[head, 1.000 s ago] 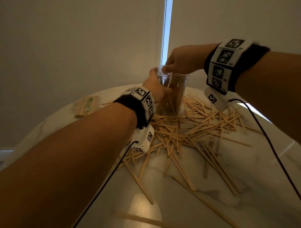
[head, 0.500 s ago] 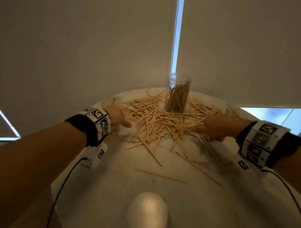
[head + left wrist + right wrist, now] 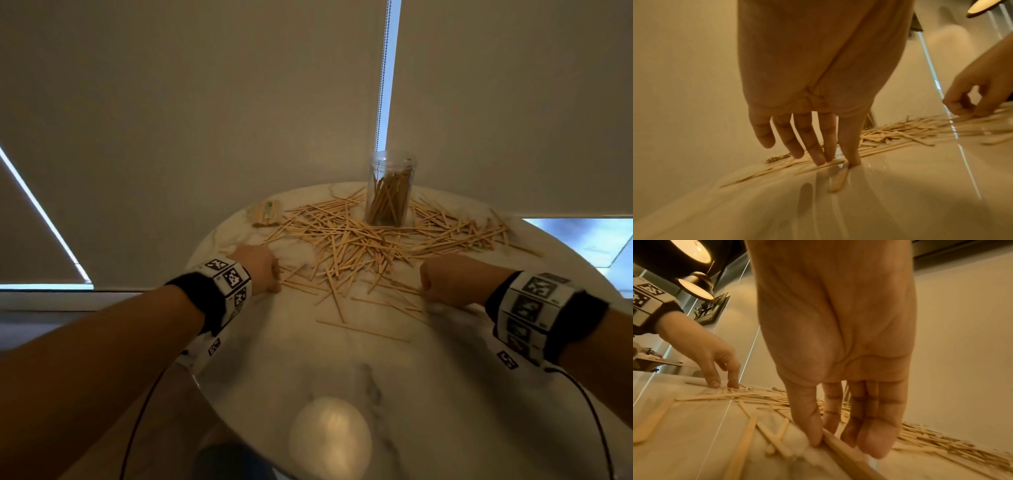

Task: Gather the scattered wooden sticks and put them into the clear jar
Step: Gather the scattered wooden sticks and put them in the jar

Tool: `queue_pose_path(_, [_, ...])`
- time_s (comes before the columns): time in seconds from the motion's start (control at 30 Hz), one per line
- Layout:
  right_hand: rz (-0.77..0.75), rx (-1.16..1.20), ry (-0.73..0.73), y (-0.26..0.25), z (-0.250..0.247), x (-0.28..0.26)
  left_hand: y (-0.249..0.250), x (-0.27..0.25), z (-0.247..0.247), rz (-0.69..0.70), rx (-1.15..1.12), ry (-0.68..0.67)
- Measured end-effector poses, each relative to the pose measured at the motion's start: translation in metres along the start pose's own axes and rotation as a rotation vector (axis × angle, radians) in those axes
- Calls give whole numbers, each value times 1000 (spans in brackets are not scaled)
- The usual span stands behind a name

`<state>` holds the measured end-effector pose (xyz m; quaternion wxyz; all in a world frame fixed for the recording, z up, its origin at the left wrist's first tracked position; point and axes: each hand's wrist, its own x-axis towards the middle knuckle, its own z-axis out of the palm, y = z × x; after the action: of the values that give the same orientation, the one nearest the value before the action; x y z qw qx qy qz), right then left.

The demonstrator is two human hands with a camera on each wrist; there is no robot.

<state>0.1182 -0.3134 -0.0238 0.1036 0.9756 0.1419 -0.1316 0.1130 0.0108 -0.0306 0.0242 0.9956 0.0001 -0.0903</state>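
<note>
The clear jar stands upright at the far side of the round marble table, partly filled with sticks. Scattered wooden sticks lie in a wide pile in front of it. At the pile's near left edge, my left hand has straight fingers touching sticks on the tabletop, with the thumb beside them. My right hand is at the near right edge. Its thumb and fingertips pinch one wooden stick that lies on the table.
A wrapped bundle of sticks lies at the table's back left. The table's rim curves close behind my left hand. Closed blinds hang behind the jar. A lamp's reflection shines on the bare near tabletop.
One second ago my left hand held the jar and my right was at its mouth. Both have left the jar and come down to the near edge of the pile.
</note>
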Motion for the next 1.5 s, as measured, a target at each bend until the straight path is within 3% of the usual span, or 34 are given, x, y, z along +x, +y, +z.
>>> queue_pose_path(0.3, [-31,111,-59,-6,3,-26,19,-8,8,37,-30,79])
queue_pose_path(0.53, [-160,169,-39,-20,-1,-28,46,-13,18,98,-31,96])
queue_pose_path(0.73, [-126,59,-94,-27,-5,-22,64,-24,16,194,26,89])
queue_pose_path(0.93, [-100,-48,1,-23,-1,-26,72,-32,18,247,77,16])
queue_pose_path(1.13, [-74,-34,-19,-18,3,-29,98,-39,16,212,16,-6])
queue_pose_path(1.27, [-59,-11,-30,-19,4,-32,116,-47,24,190,93,-35])
queue_pose_path(1.5, [15,93,-59,-11,3,-35,114,-45,24,348,58,49])
